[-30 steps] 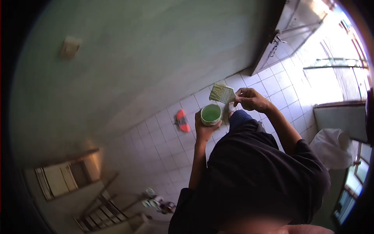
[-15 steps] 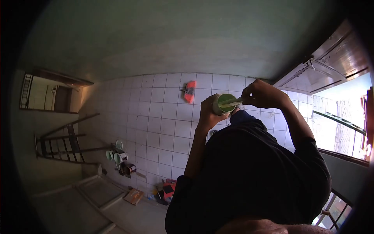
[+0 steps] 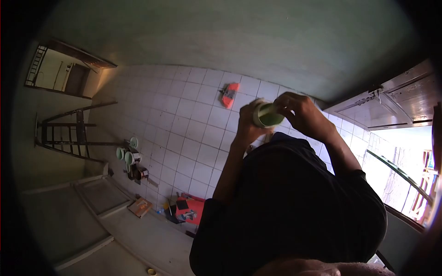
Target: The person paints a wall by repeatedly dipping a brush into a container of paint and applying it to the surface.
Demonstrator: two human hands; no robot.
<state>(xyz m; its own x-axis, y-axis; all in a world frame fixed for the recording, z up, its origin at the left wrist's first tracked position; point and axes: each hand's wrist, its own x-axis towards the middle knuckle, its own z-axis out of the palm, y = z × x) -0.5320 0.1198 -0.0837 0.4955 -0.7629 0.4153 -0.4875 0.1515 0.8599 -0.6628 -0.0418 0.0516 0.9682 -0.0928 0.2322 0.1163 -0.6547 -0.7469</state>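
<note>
Head view, and we had both bare hands working close together above the tiled floor! Our left hand held the cup, its grip wrapped around the outer wall, the mouth tipped towards us and green paint showing inside. Over on the other side, our right hand was right at the rim, fingers bent inward and pinched on what we took to be a brush, though blur and shadow hid most of it.

So how far along were we? The cup was up and steady, paint lay in it, and we judged the brush to be mid-dip, not yet clear of the rim. The green-tinted wall ran along beyond the hands, but the dim light gave no edge between coated and uncoated parts, so we could not tell how much was covered or left.

Out on the floor, a red-and-dark item lay near the wall, and a cluster of cans stood near the ladder, well apart from our hands.
</note>
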